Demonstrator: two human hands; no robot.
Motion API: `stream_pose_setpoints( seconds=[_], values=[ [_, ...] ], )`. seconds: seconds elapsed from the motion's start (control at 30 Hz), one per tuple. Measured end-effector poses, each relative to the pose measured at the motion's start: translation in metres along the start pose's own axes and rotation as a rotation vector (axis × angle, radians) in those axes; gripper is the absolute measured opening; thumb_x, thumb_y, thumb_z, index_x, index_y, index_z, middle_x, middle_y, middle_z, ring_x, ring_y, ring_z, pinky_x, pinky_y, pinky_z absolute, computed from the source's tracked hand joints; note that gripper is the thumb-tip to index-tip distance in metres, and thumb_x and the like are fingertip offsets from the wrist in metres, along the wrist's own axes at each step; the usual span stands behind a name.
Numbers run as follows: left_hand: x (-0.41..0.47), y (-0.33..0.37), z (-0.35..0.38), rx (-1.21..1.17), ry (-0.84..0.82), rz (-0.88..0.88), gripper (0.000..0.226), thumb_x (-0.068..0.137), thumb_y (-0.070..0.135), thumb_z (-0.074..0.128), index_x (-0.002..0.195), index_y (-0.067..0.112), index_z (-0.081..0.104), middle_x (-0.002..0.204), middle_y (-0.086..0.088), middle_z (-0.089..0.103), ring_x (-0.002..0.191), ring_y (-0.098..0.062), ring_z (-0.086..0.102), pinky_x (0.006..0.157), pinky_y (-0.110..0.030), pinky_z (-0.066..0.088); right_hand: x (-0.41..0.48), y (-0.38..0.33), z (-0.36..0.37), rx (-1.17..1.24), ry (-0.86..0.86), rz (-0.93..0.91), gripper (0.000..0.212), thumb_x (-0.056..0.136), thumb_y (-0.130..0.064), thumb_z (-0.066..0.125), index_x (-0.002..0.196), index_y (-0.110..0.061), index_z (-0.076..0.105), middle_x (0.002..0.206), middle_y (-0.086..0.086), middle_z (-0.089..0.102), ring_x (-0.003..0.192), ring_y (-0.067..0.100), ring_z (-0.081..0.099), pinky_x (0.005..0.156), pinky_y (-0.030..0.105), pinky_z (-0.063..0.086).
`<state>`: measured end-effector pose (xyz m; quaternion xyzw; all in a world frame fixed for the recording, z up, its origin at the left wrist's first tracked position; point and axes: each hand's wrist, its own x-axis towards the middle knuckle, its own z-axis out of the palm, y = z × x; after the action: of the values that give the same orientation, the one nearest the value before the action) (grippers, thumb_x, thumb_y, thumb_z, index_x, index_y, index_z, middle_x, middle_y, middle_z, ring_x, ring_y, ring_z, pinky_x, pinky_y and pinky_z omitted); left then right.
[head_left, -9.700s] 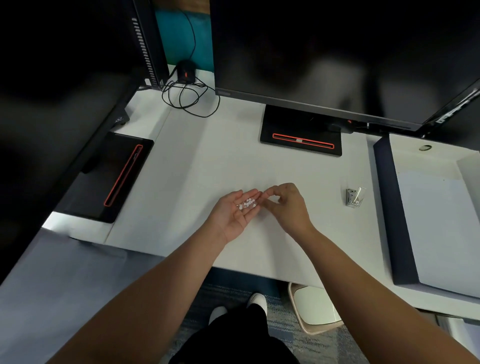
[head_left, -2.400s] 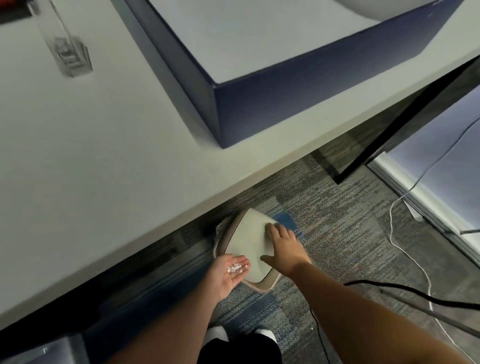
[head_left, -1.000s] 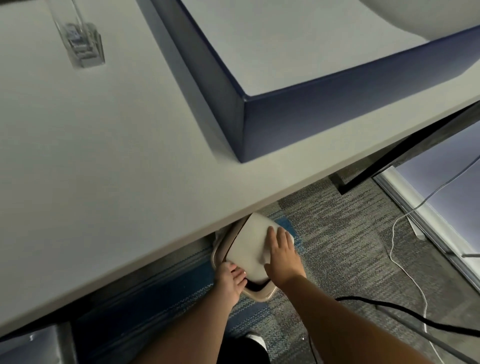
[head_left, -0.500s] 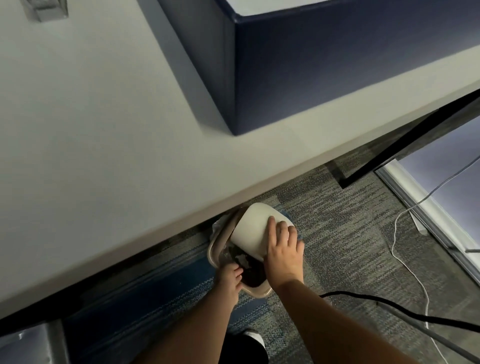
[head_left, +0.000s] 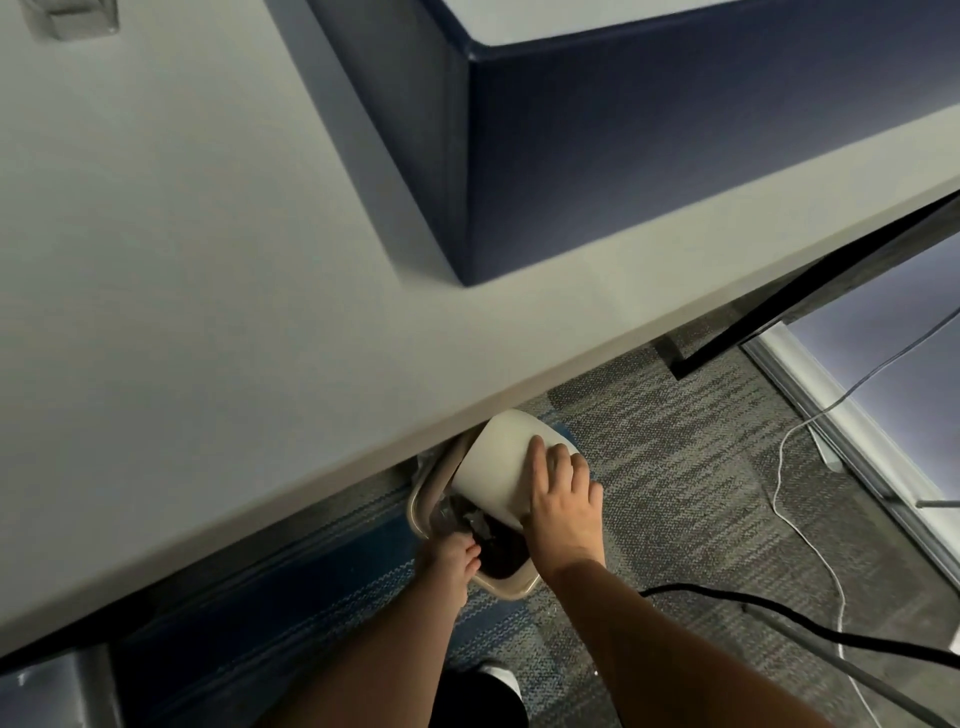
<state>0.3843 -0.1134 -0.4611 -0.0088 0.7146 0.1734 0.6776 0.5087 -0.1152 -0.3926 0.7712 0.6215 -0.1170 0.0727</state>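
Observation:
A beige trash bin (head_left: 506, 590) stands on the carpet, half under the desk edge. Its white swing lid (head_left: 493, 462) is tilted up, showing a dark opening. My right hand (head_left: 563, 499) presses flat on the lid's right side with the fingers straight. My left hand (head_left: 449, 561) is at the near-left rim, turned palm down over the opening, fingers loosely bent. The palm is hidden and no small white pieces are in view.
The white desk (head_left: 208, 312) fills the upper left, overhanging the bin. A dark blue box (head_left: 623, 130) sits on it, a clear holder (head_left: 72, 15) at the top left. On the carpet lie a black cable (head_left: 779, 618) and a white cable (head_left: 810, 525).
My left hand, which held small white pieces in its open palm, has turned over at the bin's opening. My right hand has pushed the swing lid further up.

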Motion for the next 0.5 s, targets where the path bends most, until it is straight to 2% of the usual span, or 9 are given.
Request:
stream_pose_setpoints(
  seconds=[0.1,0.2,0.27,0.37,0.43,0.5],
  values=[
    [0.0,-0.001,-0.003,0.021,-0.012,-0.003,0.04,0.1,0.005,0.032,0.138,-0.006,0.038,0.142,-0.023,0.044,0.135,-0.033,0.04,0.114,-0.044,0.031,0.0,0.0,-0.001,-0.001,-0.005,-0.001,0.104,0.054,-0.027,0.085,0.14,-0.006,0.03,0.126,0.018,0.052,0.112,0.037,0.048,0.082,0.049,0.05],
    [-0.007,0.005,-0.004,-0.011,-0.036,-0.005,0.043,0.101,0.011,0.031,0.143,0.001,0.034,0.146,-0.021,0.04,0.137,-0.035,0.036,0.112,-0.046,0.028,0.001,0.002,0.0,0.014,-0.02,0.0,0.101,0.057,-0.027,0.083,0.141,-0.006,0.031,0.126,0.017,0.052,0.113,0.036,0.047,0.082,0.048,0.05],
    [-0.011,0.011,-0.004,-0.045,-0.039,-0.008,0.043,0.102,0.015,0.031,0.143,0.003,0.033,0.148,-0.02,0.038,0.137,-0.035,0.035,0.112,-0.046,0.028,0.002,0.003,-0.002,0.043,-0.055,0.01,0.097,0.064,-0.029,0.079,0.144,-0.007,0.029,0.133,0.015,0.05,0.119,0.036,0.047,0.088,0.048,0.048],
    [-0.016,0.016,-0.009,-0.078,-0.051,0.005,0.045,0.101,0.018,0.032,0.145,0.006,0.033,0.149,-0.019,0.036,0.137,-0.035,0.035,0.111,-0.046,0.029,0.002,0.007,-0.004,0.088,-0.131,-0.023,0.084,0.088,-0.03,0.058,0.151,-0.012,0.007,0.154,0.01,0.023,0.14,0.03,0.023,0.109,0.046,0.03],
    [-0.023,0.021,-0.013,-0.085,-0.053,0.015,0.046,0.101,0.019,0.038,0.144,0.005,0.034,0.149,-0.018,0.036,0.137,-0.035,0.035,0.11,-0.046,0.03,0.003,0.01,-0.008,0.137,-0.202,-0.036,0.078,0.095,-0.028,0.047,0.151,-0.015,-0.004,0.16,0.006,0.006,0.146,0.025,0.008,0.115,0.043,0.02],
    [-0.033,0.025,-0.017,-0.048,-0.057,0.043,0.045,0.099,0.018,0.045,0.141,0.002,0.038,0.141,-0.019,0.044,0.131,-0.032,0.042,0.11,-0.044,0.032,0.001,0.009,-0.014,0.166,-0.247,-0.041,0.078,0.096,-0.025,0.046,0.151,-0.016,-0.009,0.161,0.004,-0.002,0.148,0.023,-0.001,0.118,0.042,0.014]
  ],
)
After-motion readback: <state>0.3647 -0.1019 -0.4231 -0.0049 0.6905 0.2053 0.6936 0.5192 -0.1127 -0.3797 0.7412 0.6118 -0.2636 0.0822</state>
